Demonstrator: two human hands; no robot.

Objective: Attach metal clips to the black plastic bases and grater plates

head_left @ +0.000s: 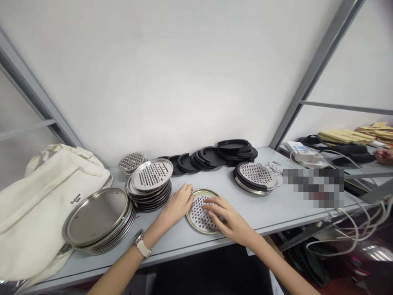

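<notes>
A round shallow metal plate point(190, 222) lies flat near the table's front edge, with a grater disc point(199, 213) full of raised holes resting inside it. My left hand point(181, 199) is at the plate's upper left rim, its fingers bent together and closed on the edge. Over the right part of the grater disc is my right hand point(225, 215), fingers apart and slightly curled, holding nothing. Its fingertips are at the disc's surface; whether they all touch it I cannot tell. The palm hides the right part of the plate.
Left stand a stack of metal plates point(98, 217), a stack topped by a slotted grater disc point(155, 176) and a canvas bag point(55, 196). Black plastic rings point(211, 157) line the wall. Rightward are a black-edged grater assembly point(258, 174), small metal clips point(273, 167) and white cables point(353, 233).
</notes>
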